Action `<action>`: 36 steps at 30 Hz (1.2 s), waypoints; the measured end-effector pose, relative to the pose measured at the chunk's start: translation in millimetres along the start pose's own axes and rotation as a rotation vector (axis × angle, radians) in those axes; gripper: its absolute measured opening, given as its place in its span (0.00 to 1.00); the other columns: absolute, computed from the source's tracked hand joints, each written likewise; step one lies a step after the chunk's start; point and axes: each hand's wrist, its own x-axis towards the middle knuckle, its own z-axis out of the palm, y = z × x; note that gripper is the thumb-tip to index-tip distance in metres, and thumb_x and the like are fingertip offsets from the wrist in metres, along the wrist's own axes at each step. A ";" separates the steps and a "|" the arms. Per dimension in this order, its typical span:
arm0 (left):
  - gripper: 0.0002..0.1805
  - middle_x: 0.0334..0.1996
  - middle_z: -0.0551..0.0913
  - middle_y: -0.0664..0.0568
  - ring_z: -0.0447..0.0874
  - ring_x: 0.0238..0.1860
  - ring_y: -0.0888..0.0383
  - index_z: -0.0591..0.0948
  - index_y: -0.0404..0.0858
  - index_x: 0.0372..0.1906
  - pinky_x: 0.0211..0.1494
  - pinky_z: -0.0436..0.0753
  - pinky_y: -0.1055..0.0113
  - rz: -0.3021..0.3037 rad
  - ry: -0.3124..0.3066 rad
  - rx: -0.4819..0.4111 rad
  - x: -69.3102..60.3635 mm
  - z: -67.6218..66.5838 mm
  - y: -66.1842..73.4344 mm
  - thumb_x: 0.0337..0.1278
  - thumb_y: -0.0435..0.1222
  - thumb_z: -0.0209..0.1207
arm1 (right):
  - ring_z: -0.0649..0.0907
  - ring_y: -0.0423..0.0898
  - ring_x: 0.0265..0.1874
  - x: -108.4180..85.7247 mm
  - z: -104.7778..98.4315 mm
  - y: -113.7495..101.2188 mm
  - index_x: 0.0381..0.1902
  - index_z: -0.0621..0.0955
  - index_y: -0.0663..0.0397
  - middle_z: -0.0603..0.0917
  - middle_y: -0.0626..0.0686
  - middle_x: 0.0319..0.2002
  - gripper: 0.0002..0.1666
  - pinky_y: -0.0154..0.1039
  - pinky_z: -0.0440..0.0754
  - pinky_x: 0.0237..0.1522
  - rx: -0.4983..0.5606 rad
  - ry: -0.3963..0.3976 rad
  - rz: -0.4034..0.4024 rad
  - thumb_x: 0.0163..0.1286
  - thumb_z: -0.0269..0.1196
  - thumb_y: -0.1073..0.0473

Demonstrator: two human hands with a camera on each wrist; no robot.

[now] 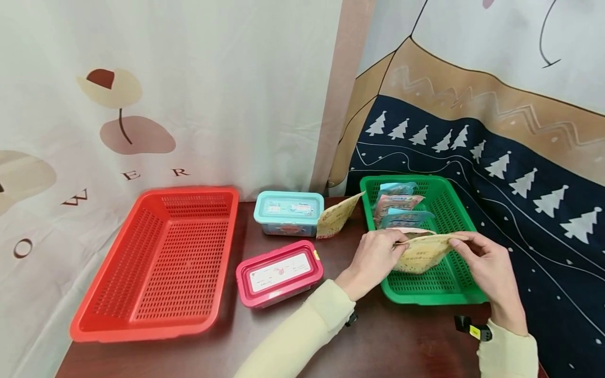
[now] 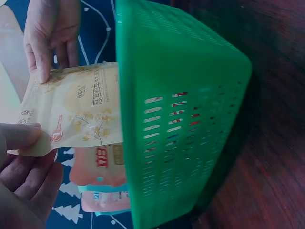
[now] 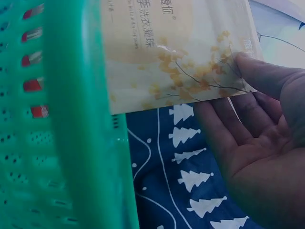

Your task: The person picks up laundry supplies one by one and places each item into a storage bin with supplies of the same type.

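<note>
Pinching a yellow packet (image 1: 423, 256) at its top corners, with bent fingers of left hand (image 1: 375, 257) at left and right hand (image 1: 489, 269) at right. Held upright in the near part of the green basket (image 1: 436, 298), nearer than the other packets (image 1: 397, 203), with long axis up and down and printed front to the near side

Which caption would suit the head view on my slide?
Left fingers and right fingers pinch a yellow pouch partly inside a green basket, a red basket farther left.

Red basket (image 1: 177, 262), turquoise box (image 1: 289, 210) and pink box (image 1: 280, 273) on a brown table (image 1: 392, 338).
</note>
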 end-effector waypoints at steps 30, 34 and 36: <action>0.03 0.34 0.88 0.61 0.82 0.33 0.69 0.89 0.47 0.39 0.39 0.77 0.79 0.041 -0.058 0.106 -4.7 29.4 -10.5 0.70 0.39 0.66 | 0.80 0.26 0.35 0.2 1.5 24.6 0.54 0.86 0.59 0.86 0.43 0.40 0.15 0.19 0.77 0.35 -0.088 -0.136 0.056 0.75 0.67 0.57; 0.05 0.32 0.87 0.61 0.81 0.32 0.68 0.88 0.47 0.38 0.37 0.77 0.79 0.061 -0.071 0.121 -5.6 30.7 -9.8 0.70 0.41 0.65 | 0.80 0.22 0.38 -0.8 0.6 25.2 0.59 0.83 0.61 0.84 0.37 0.43 0.19 0.18 0.77 0.38 -0.062 -0.141 0.068 0.74 0.67 0.58; 0.05 0.34 0.87 0.61 0.83 0.34 0.67 0.88 0.47 0.41 0.39 0.78 0.78 0.061 -0.076 0.129 -6.9 30.9 -9.6 0.70 0.42 0.66 | 0.80 0.21 0.39 -2.1 0.4 24.8 0.60 0.82 0.62 0.82 0.35 0.45 0.21 0.17 0.77 0.39 -0.050 -0.137 0.072 0.74 0.68 0.59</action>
